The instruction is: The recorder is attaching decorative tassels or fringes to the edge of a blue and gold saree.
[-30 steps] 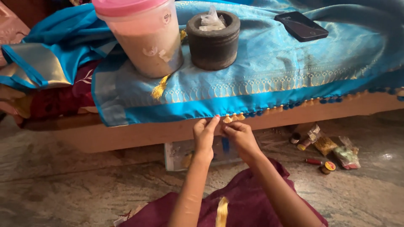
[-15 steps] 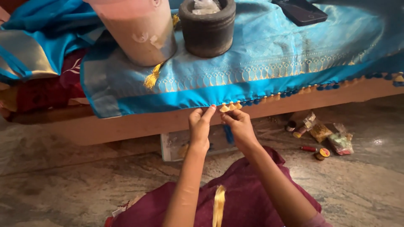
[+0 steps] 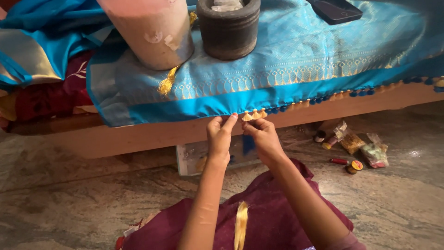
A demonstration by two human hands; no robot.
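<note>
Two hands, our left hand (image 3: 219, 136) and right hand (image 3: 262, 139), pinch the soft, limp blue silk cloth's tasselled hem (image 3: 252, 115); we judge fingertip holds suit it

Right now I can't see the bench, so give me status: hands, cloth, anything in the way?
Left hand and right hand pinching blue cloth's hem beside gold tassels. Cloth weighted by stone mortar and plastic container. Nothing blocking hands.

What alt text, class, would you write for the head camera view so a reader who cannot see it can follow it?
Two bare hands, left hand and right hand, pinch the hem of a shiny turquoise woven cloth beside small gold thread tassels. The cloth drapes over a low wooden platform, weighted by a dark stone mortar and a pale plastic jar. Thread spools lie on the stone floor.
</note>
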